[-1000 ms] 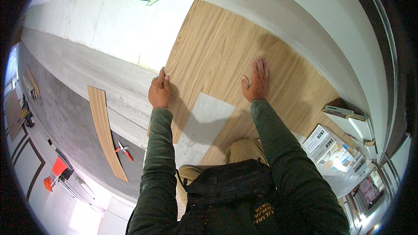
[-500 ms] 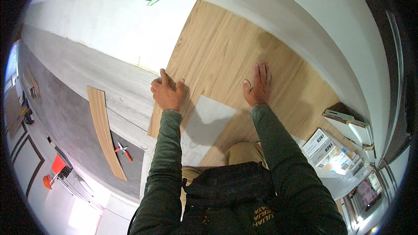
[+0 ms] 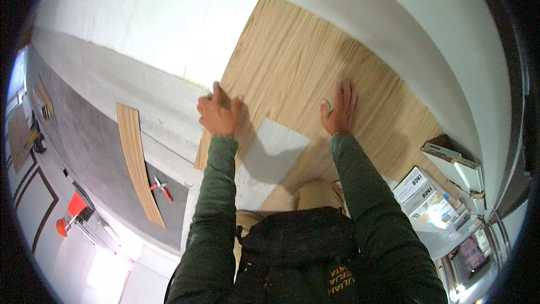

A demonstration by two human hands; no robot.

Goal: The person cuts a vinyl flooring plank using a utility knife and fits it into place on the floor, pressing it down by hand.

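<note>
Wood-grain planks lie beneath your left hand, fingers spread near their edge, and flat right hand, thumb apart; pale patch and white area uncovered.

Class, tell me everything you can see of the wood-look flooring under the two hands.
The wood-look flooring is light brown with darker grain streaks running diagonally, its planks lying flat side by side. It looks like vinyl or laminate. Its upper left edge meets a bright white area, and a pale grey patch cuts into its near side. The right hand rests palm down on it; the left hand is at its left edge, fingers spread.
</note>
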